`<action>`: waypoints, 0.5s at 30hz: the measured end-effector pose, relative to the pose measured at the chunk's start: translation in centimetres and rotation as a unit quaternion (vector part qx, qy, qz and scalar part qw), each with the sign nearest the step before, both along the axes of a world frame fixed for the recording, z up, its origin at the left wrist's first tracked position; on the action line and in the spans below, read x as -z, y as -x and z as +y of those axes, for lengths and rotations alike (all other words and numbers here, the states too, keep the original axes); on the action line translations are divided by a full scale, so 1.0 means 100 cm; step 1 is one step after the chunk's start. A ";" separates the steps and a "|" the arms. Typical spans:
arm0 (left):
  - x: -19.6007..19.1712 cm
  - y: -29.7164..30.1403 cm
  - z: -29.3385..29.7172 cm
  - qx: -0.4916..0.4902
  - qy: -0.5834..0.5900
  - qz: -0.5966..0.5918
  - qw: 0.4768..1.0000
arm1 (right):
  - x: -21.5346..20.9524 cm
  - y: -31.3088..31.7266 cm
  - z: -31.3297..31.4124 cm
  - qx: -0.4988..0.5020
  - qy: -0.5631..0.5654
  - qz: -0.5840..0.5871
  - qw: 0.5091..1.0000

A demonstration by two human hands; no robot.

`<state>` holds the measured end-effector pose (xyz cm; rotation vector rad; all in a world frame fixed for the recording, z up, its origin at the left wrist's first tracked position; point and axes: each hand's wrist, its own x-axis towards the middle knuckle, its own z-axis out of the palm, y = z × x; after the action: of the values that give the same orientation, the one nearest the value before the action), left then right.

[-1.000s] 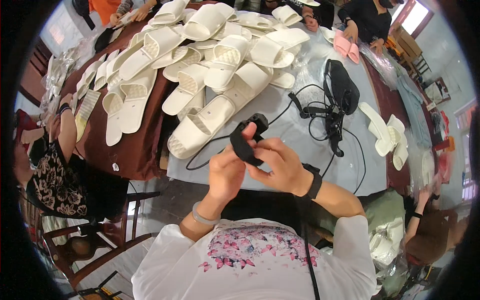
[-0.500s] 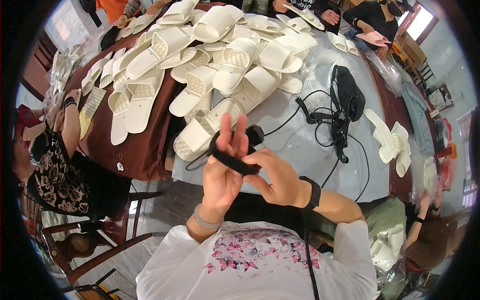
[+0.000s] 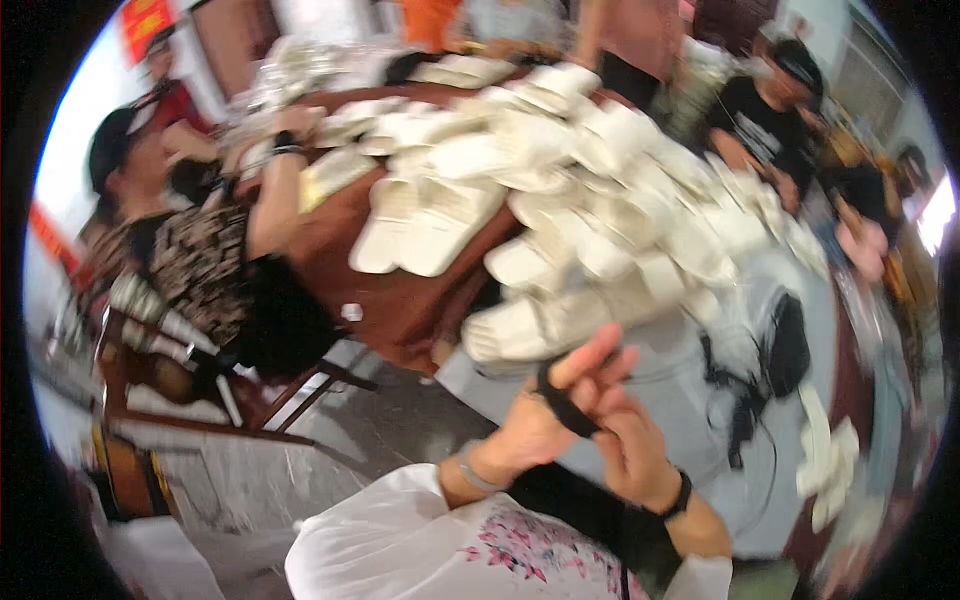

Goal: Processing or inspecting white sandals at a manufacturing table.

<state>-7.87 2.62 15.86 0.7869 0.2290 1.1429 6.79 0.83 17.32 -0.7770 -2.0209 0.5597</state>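
Note:
A black strap [image 3: 565, 404] is wrapped round the palm of my left hand [image 3: 530, 430], whose fingers are stretched out and hold nothing. With bent fingers, my right hand [image 3: 640, 460] grips the strap beside the left fingers; motion blur softens the exact contact. Both hands are above the near edge of the grey-covered table [image 3: 740, 520]. Just beyond them lies a cream slipper [image 3: 510, 332], at the front of a large heap of slippers [image 3: 610, 190]. To the right a black bag [image 3: 785, 340] with straps and a cable rests on the grey cover.
A pair of slippers [image 3: 430, 222] lies on the brown cloth [image 3: 350, 270] to the left. More cream pieces [image 3: 828, 460] are at the right edge. A person [image 3: 200, 270] sits at the left by a wooden chair [image 3: 190, 435]; another person [image 3: 765, 125] is at the far right.
The view has swung left, so the table and slippers appear further right, blurred. My hands have tilted to the right, with the strap still round the left hand.

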 end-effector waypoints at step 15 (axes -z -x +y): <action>-0.017 -0.026 0.072 -0.253 0.009 -0.174 0.952 | 0.026 0.015 0.014 -0.092 0.049 -0.041 0.994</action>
<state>-5.26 9.80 17.60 0.5053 0.1472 1.7399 5.32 2.18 14.73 -0.6839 -2.1683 0.7475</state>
